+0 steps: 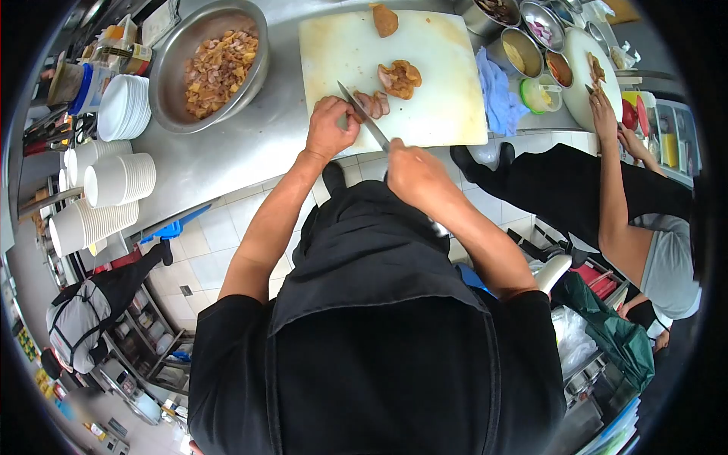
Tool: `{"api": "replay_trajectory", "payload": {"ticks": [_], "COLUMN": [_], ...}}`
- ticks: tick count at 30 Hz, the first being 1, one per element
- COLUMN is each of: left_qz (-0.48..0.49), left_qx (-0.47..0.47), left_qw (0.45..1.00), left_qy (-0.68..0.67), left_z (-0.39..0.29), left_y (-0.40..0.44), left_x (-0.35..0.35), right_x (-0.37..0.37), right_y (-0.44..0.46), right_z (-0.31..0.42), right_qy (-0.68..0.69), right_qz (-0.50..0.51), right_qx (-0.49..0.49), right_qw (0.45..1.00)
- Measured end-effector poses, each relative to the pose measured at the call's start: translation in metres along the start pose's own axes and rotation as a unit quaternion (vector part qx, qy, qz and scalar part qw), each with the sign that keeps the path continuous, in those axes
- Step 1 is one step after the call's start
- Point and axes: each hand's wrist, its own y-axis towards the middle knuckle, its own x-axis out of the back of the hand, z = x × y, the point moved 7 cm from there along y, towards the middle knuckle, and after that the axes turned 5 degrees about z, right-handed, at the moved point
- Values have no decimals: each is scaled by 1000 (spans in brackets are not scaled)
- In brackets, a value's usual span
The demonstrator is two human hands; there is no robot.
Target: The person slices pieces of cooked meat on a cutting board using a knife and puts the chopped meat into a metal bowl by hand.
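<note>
On the white cutting board, my right hand is wrapped round the handle of a kitchen knife. Its blade slants up and left across several cut pieces of meat. My left hand is left of the blade, fingers curled against a small piece of meat that they mostly cover. Beyond the blade lies a larger browned piece of meat, apparently chicken. Another browned piece sits at the board's far edge.
A metal bowl of chopped meat stands left, near stacked white plates and cups. Right of the board are a blue cloth and metal containers. A co-worker cuts at a round board; another person is lower left.
</note>
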Motion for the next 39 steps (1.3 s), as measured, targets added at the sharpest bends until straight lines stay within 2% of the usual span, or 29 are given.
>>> {"api": "replay_trajectory", "payload": {"ticks": [2, 6, 8, 9, 11, 12, 14, 15, 17, 18, 20, 21, 23, 24, 26, 27, 29, 30, 32, 33, 35, 39], "left_qz": [18, 51, 74, 72, 151, 147, 305, 303, 400, 396, 410, 410, 505, 508, 412, 414, 291, 292, 209, 207, 133, 145], "left_qx": [10, -28, 52, 47, -39, -43, -152, -159, -241, -246, -331, -333, -254, -256, -230, -229, -153, -150, -3, 2, -25, -54], "left_qw": [1000, 998, 993, 993, 987, 988, 940, 940, 884, 884, 845, 844, 821, 819, 881, 880, 943, 943, 972, 973, 984, 980], "left_qy": [8, -4, -74, -75, -25, -25, -3, -2, 3, 3, 85, 88, 75, 77, 44, 45, 45, 46, 106, 106, 113, 126], "left_z": [0, 0, 13, 13, -7, -14, -37, -38, -45, -41, -35, -41, -42, -39, -24, -21, -14, -22, -19, -16, -14, -15], "left_y": [1, -2, -3, 4, 13, 26, 37, 44, 43, 45, 36, 40, 48, 46, 49, 42, 37, 29, 24, 20, 13, 7], "left_x": [0, 2, 0, 7, 15, 20, 4, 0, -22, -29, -43, -40, -45, -44, -31, -30, -8, -6, 4, 1, 4, -4], "right_x": [-10, -16, 1, 14, 30, 35, 37, 35, 28, 29, 32, 30, 29, 28, 24, 25, 21, 18, 12, 10, 4, -8], "right_y": [28, 48, 36, 28, 4, 3, 2, 3, 7, 7, 5, 6, 3, 2, 0, -3, -4, -4, -1, 1, 7, 15], "right_z": [2, 1, -8, -11, -23, -34, -60, -70, -85, -89, -86, -87, -87, -86, -84, -80, -75, -71, -63, -60, -57, -47], "right_qy": [8, 38, 47, 44, 41, 38, 23, 9, -1, -9, -16, -12, -1, 3, 15, 24, 29, 30, 38, 45, 38, 27], "right_qz": [-59, -95, -146, -151, -141, -146, -150, -145, -153, -153, -157, -163, -174, -176, -173, -172, -170, -166, -158, -151, -148, -141], "right_qx": [16, 14, 23, 22, -29, -27, -17, -6, -11, -14, -22, -30, -37, -38, -40, -43, -38, -32, -27, -24, -20, -3], "right_qw": [998, 995, 988, 987, 989, 988, 988, 989, 988, 988, 987, 986, 984, 984, 984, 984, 984, 985, 986, 987, 988, 990]}}
